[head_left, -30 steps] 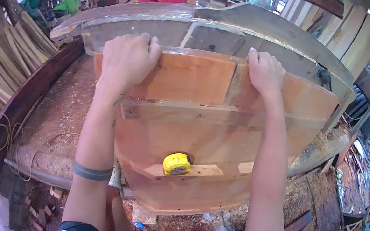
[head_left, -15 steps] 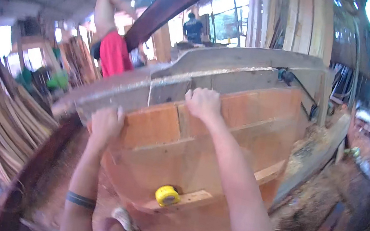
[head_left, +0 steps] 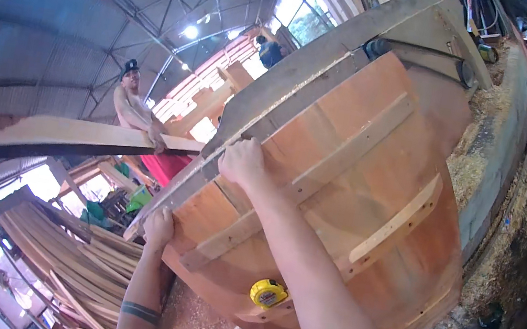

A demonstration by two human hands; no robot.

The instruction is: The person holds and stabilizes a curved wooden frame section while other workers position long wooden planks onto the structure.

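A wide wooden panel (head_left: 346,168), built of reddish-brown boards with pale battens across it, leans against a long grey bench-like structure (head_left: 340,38). My right hand (head_left: 243,161) is closed over its upper edge, near the join between two boards. Lower down at the panel's left corner, my left hand (head_left: 159,228) also wraps round the edge. Both sets of fingers are partly hidden behind the wood. On the lower batten (head_left: 397,218) side of the panel, a yellow tape measure (head_left: 268,293) rests below my right forearm.
A person (head_left: 138,102) beyond the bench holds a long plank (head_left: 73,136) across the left. Stacked strips of wood (head_left: 64,250) lie at lower left. A black drive belt (head_left: 429,51) runs at the bench's far right. Sawdust (head_left: 477,155) covers ground beside a long timber (head_left: 503,170).
The view has tilted, so the panel now slants up to the right. The other person's plank has swung from a steep overhead angle to nearly level. Both my hands keep their grip.
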